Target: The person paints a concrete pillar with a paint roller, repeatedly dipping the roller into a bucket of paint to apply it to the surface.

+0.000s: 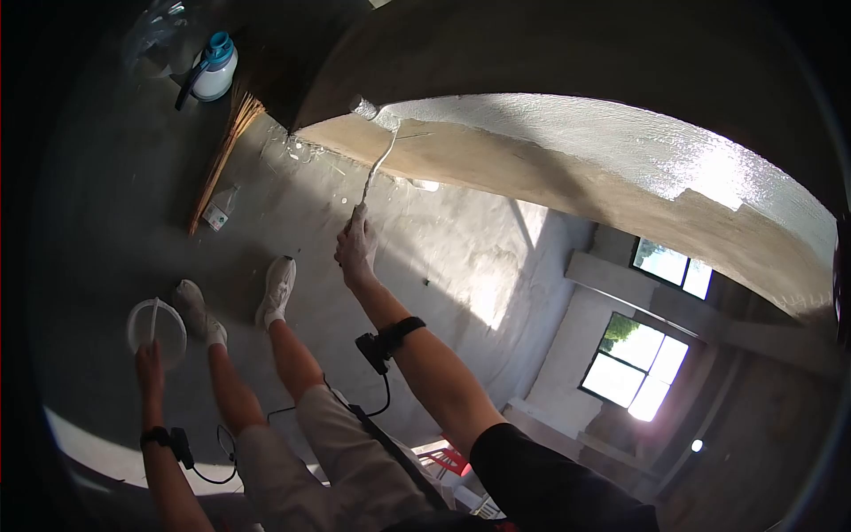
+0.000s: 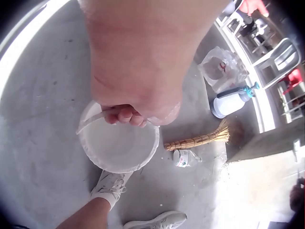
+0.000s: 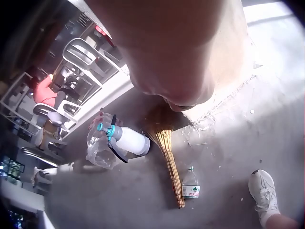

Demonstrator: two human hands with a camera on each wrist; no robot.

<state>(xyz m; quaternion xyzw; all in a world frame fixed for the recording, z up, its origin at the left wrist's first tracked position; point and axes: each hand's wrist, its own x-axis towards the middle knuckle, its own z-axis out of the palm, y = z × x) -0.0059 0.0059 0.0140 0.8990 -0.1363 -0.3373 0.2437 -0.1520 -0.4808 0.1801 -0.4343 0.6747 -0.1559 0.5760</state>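
My right hand grips the handle of a paint roller out in front of me. The white roller sleeve is against the wall, at the end of a wet white paint band. Beside that band runs a bare tan strip of wall. My left hand holds a white bucket by its handle, low near my shoes. In the left wrist view, curled fingers hook round the bucket handle, and pale white shows inside. The right wrist view shows the back of my right hand; the roller is hidden.
A straw broom lies on the concrete floor with a plastic bottle beside it. Farther off stand a pump sprayer and a clear plastic bag. A person in red sits among chairs beyond.
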